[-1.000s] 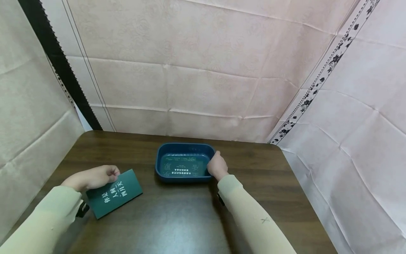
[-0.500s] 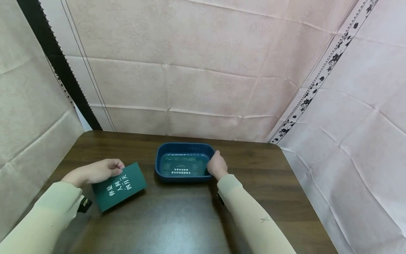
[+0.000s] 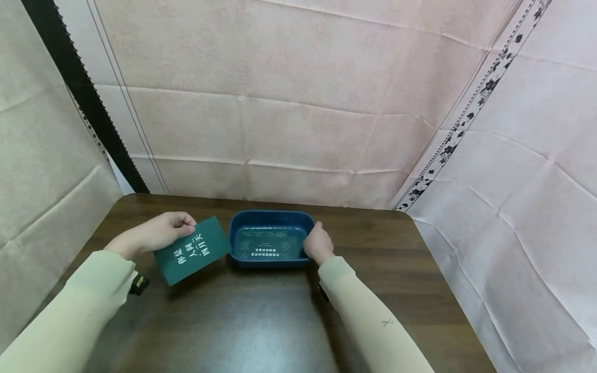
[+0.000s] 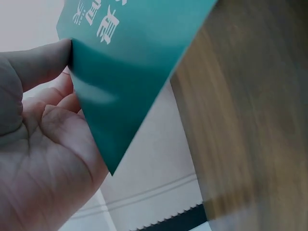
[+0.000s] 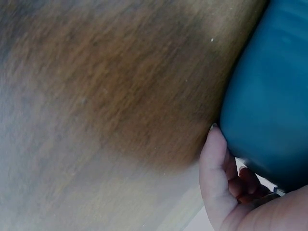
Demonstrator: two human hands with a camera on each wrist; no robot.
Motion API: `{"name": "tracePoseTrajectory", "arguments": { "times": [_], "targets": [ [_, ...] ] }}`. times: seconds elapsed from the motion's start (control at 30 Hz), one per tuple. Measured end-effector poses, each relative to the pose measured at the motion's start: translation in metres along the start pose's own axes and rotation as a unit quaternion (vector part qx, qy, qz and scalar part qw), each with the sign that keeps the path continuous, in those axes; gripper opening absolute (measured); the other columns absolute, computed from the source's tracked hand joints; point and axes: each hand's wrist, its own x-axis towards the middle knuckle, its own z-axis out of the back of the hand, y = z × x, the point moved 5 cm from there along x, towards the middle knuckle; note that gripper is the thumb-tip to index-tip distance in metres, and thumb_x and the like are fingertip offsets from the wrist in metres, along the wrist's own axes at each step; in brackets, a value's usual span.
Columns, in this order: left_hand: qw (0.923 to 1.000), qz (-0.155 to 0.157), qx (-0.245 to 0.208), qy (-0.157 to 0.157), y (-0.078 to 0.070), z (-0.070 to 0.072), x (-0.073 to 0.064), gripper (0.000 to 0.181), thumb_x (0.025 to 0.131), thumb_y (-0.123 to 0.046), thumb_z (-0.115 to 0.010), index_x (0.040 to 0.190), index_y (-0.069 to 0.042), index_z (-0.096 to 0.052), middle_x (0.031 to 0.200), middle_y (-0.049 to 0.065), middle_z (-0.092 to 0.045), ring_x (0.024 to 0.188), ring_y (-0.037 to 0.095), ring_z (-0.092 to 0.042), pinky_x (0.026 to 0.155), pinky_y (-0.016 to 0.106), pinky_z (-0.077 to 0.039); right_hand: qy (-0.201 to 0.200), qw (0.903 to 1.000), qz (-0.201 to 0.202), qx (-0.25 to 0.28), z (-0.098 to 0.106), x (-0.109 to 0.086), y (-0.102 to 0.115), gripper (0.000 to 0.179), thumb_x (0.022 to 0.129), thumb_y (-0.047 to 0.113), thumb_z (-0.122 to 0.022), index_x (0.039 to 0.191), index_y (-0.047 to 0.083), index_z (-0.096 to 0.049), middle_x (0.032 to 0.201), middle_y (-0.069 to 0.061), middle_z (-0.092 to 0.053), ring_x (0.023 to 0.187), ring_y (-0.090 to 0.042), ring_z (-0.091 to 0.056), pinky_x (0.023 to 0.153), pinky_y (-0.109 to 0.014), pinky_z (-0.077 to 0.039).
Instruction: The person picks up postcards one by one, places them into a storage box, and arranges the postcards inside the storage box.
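My left hand [image 3: 158,232] pinches a dark green card [image 3: 193,251] by its upper edge, between thumb and fingers. White Chinese characters are printed on its face. The card is tilted and raised above the table, its right corner just beside the left wall of a blue rectangular tray [image 3: 270,263]. In the left wrist view the thumb presses on the front of the card [image 4: 125,72]. Inside the tray lies another green card [image 3: 268,242] with white lettering. My right hand [image 3: 319,243] grips the tray's right side; the right wrist view shows the thumb against the outer wall [image 5: 269,91].
The tray stands on a brown wooden table [image 3: 261,316], toward its back edge. Creased pale cloth [image 3: 289,134] hangs behind the table, and more hangs at the left and right. A black strip [image 3: 88,98] runs down the cloth at the left.
My left hand has lifted the green card off the table and carried it right and away from me, up beside the tray. My right hand and the tray have stayed in place.
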Motion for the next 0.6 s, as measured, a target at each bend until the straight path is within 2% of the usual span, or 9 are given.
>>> {"name": "tracePoseTrajectory", "arguments": {
  "times": [0.17, 0.33, 0.6],
  "targets": [
    [0.9992, -0.028, 0.023, -0.016, -0.012, -0.003, 0.012, 0.024, 0.103, -0.025, -0.048, 0.115, -0.006, -0.054, 0.100, 0.013, -0.058, 0.084, 0.026, -0.058, 0.070, 0.037, -0.052, 0.001, 1.0000, -0.001, -0.002, 0.001, 0.000, 0.001, 0.068, 0.096, 0.013, -0.055, 0.152, 0.004, -0.017, 0.127, -0.017, -0.057, 0.088, -0.026, -0.059, 0.077, -0.048, -0.053],
    [0.9949, -0.062, 0.046, -0.064, -0.029, -0.005, 0.021, 0.023, 0.103, -0.025, -0.048, 0.115, -0.008, -0.056, 0.104, 0.011, -0.057, 0.095, 0.027, -0.052, 0.078, 0.038, -0.045, 0.005, 1.0000, -0.004, 0.001, 0.001, 0.000, 0.001, 0.068, 0.096, 0.014, -0.055, 0.152, 0.004, -0.018, 0.129, -0.017, -0.056, 0.090, -0.027, -0.059, 0.080, -0.049, -0.052],
    [0.9839, -0.093, 0.037, -0.148, -0.052, -0.010, 0.034, 0.028, 0.102, -0.028, -0.048, 0.118, -0.006, -0.056, 0.110, 0.014, -0.057, 0.102, 0.030, -0.049, 0.088, 0.046, -0.041, 0.005, 1.0000, -0.005, -0.001, 0.001, -0.001, 0.001, 0.069, 0.096, 0.013, -0.055, 0.153, 0.005, -0.017, 0.126, -0.017, -0.058, 0.086, -0.026, -0.058, 0.073, -0.045, -0.053]
  ]
}}
